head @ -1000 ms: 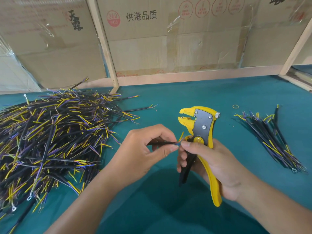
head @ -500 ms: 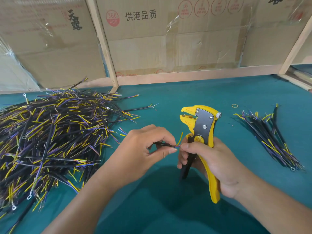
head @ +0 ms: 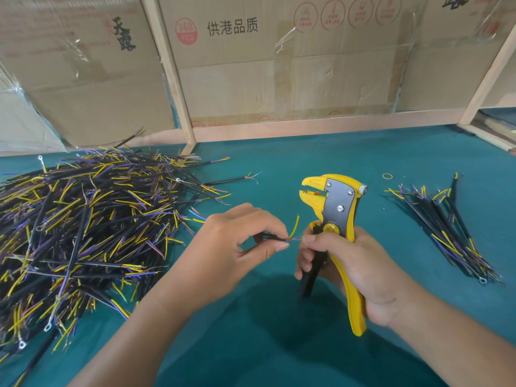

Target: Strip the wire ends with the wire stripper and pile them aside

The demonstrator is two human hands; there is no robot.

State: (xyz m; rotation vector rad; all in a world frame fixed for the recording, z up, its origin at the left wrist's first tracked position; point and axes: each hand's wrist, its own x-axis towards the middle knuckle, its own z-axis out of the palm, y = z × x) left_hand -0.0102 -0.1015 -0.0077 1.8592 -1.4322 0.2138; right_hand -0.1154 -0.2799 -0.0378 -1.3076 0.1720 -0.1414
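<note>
Fingers (head: 275,247) pinch wire (head: 275,238); right hand (head: 354,263) grips stripper (head: 335,208).

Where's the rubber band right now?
In the head view, the rubber band lies on the green table, far right, just behind the small wire pile.

The wire stripper (head: 333,216) is showing yellow jaws and one yellow handle, a grey steel plate and one black handle. The wire (head: 275,238) between the fingertips is showing a black sheath, a yellow core curling up and a purple-blue core. Both wire piles (head: 83,233) (head: 446,230) are mixing black, yellow and purple. The table cloth (head: 279,344) is showing teal; the cardboard boxes (head: 279,65) are showing tan with black and red print.
</note>
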